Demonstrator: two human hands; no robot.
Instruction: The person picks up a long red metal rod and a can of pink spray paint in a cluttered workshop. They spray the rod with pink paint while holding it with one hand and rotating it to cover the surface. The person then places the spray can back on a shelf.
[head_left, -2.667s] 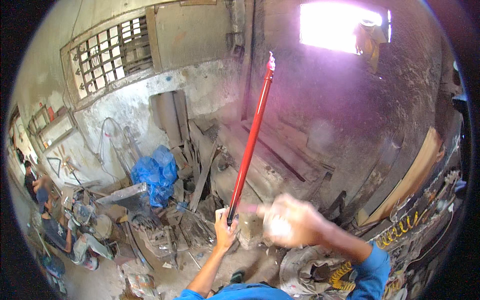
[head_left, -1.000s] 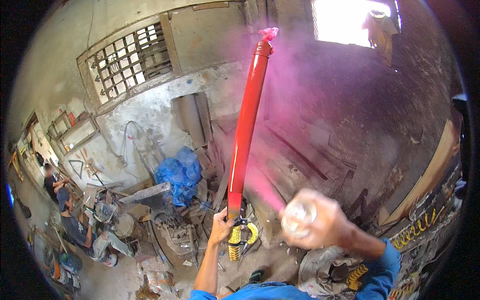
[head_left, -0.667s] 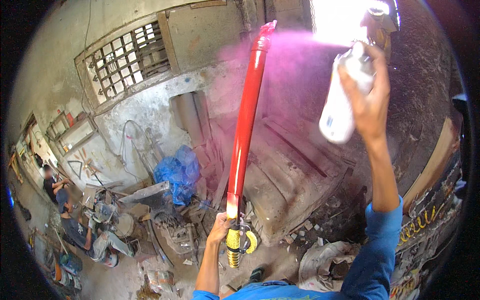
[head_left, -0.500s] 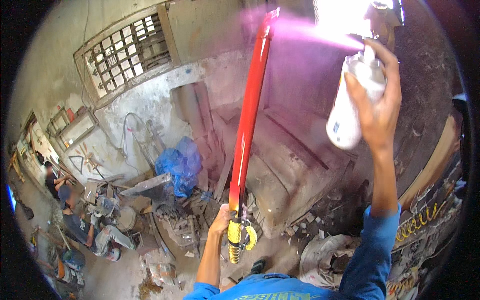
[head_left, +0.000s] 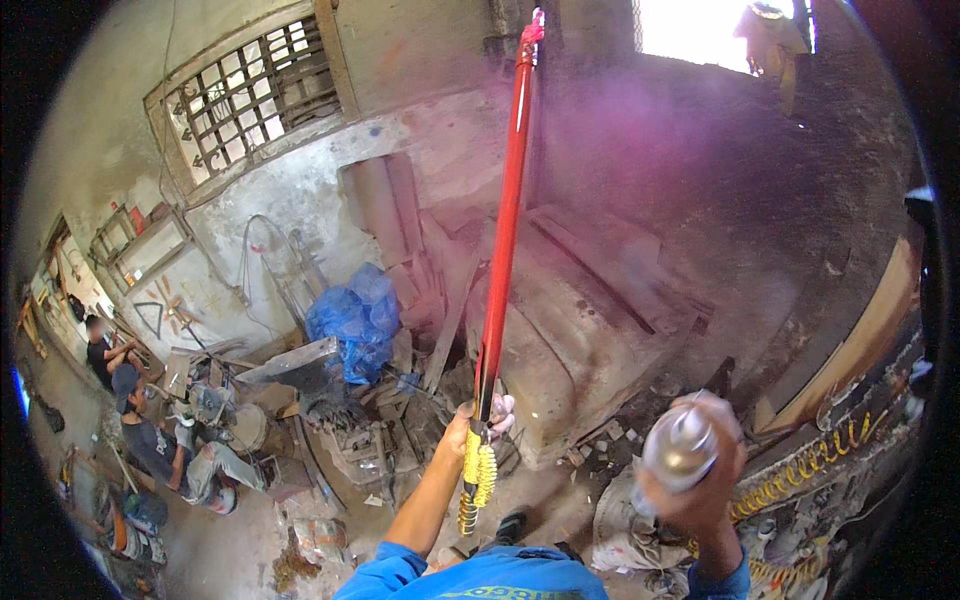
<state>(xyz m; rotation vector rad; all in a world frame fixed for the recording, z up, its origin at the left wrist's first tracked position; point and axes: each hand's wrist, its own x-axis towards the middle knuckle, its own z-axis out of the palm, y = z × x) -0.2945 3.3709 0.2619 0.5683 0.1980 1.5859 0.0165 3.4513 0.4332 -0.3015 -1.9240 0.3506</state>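
My left hand [head_left: 470, 425] is closed around a sword in a glossy red scabbard [head_left: 507, 200], gripping it at the black stretch just above the yellow hilt [head_left: 483, 470]. The sword stands nearly upright, leaning slightly right, and its tip carries a bright pink, wet-looking coating. Low on the right, my right hand [head_left: 722, 470] is wrapped around a spray can [head_left: 682, 448]; motion blurs both. The can's top faces up at me, and no jet comes from it. A pink-purple mist hangs right of the scabbard.
Boards and rubble lie around a large dusty slab [head_left: 600, 370] ahead. A blue plastic bag [head_left: 355, 320] sits left of it. Two people, one in a cap [head_left: 155, 440], sit at far left. A yellow coiled hose [head_left: 800, 475] runs along the right, by a white sack [head_left: 620, 530].
My right hand has dropped from high beside the tip to low right with the spray can, and the jet has stopped. The scabbard has turned slightly in my left hand.
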